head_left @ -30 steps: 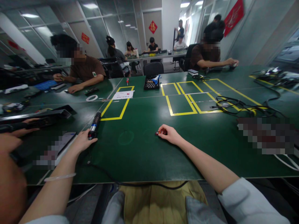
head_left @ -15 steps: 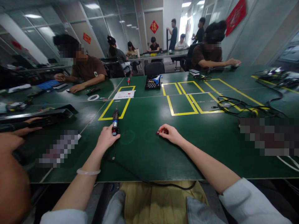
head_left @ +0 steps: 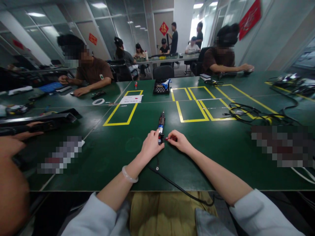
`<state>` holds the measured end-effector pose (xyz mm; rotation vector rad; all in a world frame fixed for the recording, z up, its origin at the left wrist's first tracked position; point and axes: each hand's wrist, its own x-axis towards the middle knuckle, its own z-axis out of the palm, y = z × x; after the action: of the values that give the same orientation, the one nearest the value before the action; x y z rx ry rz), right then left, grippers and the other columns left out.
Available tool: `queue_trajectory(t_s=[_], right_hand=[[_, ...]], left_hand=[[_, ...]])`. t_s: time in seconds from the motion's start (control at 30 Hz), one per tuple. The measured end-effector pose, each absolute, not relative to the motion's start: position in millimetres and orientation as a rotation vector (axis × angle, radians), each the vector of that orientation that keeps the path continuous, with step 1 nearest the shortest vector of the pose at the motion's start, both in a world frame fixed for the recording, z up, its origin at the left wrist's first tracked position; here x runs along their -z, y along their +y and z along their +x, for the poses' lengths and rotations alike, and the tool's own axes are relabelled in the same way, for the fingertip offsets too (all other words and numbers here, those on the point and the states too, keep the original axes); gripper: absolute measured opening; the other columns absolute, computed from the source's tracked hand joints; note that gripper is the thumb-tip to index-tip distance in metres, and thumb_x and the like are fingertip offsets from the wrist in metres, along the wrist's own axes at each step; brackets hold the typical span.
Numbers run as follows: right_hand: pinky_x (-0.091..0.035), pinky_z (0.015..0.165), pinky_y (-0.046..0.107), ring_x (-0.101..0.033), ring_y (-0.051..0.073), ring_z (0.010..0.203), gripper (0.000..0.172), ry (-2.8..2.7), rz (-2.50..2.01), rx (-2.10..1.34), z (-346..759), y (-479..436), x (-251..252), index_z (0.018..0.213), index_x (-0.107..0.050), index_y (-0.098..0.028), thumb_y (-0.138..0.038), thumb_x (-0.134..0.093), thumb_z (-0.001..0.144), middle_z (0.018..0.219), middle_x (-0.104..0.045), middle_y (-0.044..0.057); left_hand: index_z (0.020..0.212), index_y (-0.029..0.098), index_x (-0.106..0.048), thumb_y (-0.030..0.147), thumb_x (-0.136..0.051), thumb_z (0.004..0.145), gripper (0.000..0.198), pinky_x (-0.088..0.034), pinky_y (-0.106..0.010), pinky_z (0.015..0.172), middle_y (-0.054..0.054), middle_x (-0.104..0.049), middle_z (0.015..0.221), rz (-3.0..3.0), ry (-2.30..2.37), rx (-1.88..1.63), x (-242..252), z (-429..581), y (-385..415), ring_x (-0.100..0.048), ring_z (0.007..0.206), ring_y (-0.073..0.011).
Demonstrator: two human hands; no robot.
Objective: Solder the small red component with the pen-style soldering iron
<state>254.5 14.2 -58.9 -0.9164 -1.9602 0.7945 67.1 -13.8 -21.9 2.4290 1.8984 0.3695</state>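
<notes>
My left hand (head_left: 153,143) is closed around the rear part of a slim corded power tool (head_left: 161,126). The tool has a dark front with a narrow tip pointing away from me, a silver and blue band, and red and black parts at its back end. From there a black cable (head_left: 177,187) runs over the table edge towards my lap; a short lead with a ring terminal (head_left: 157,168) lies beside it. Just right of the tool, my right hand (head_left: 179,140) pinches a small red part (head_left: 166,139), mostly hidden by the fingers. The two hands are close together but apart.
Yellow tape frames (head_left: 194,120) mark the green table (head_left: 110,157). Further back are a black tray (head_left: 161,88), a paper sheet (head_left: 131,99) and a red-handled screwdriver (head_left: 136,85). Coiled cables (head_left: 242,110) lie right. A co-worker's arm (head_left: 12,160) reaches in at left.
My left hand has carried the power tool rightwards, up beside my right hand, and its cable has shifted with it. My right hand has barely moved and still pinches the red part.
</notes>
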Motion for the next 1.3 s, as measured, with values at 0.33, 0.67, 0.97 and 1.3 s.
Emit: queue_trajectory(t_s=[0.33,0.67,0.97,1.3], right_hand=[[-0.043,0.068,0.025,-0.052,0.012,0.070,0.002,-1.998,-0.948,-0.780,255.4,13.8,55.3,0.083,-0.064,-0.018,-0.019,-0.062,0.082,0.085,-0.052,0.002],[-0.044,0.066,0.025,-0.057,0.013,0.068,0.011,-1.911,-1.026,-0.844,256.2,8.6,48.5,0.088,-0.065,-0.016,-0.023,-0.057,0.086,0.081,-0.066,0.003],[-0.044,0.064,0.024,-0.053,0.012,0.065,0.015,-1.906,-0.957,-0.919,258.0,9.4,53.2,0.096,-0.061,-0.017,-0.028,-0.056,0.086,0.080,-0.063,0.001],[-0.042,0.064,0.023,-0.054,0.012,0.066,0.012,-1.956,-0.987,-0.938,260.1,8.9,51.4,0.089,-0.063,-0.017,-0.024,-0.054,0.086,0.077,-0.063,0.001]], left_hand=[[0.138,0.021,-0.034,0.039,-0.059,0.078,0.067,-0.043,-0.034,0.080,-0.012,-0.052,0.114,2.479,1.823,-0.417,26.2,81.7,-18.2,-0.054,0.101,-0.0254],[0.139,0.019,-0.035,0.050,-0.052,0.083,0.067,-0.040,-0.037,0.080,-0.015,-0.050,0.114,2.513,1.901,-0.396,23.2,87.1,-18.7,-0.053,0.100,-0.0277],[0.141,0.019,-0.036,0.054,-0.048,0.085,0.067,-0.039,-0.038,0.081,-0.014,-0.053,0.109,2.587,1.973,-0.298,20.2,73.8,-9.9,-0.052,0.100,-0.0285],[0.142,0.020,-0.035,0.057,-0.038,0.087,0.066,-0.040,-0.039,0.088,-0.015,-0.052,0.120,2.447,2.209,-0.010,9.3,-35.8,-19.0,-0.053,0.104,-0.0305]])
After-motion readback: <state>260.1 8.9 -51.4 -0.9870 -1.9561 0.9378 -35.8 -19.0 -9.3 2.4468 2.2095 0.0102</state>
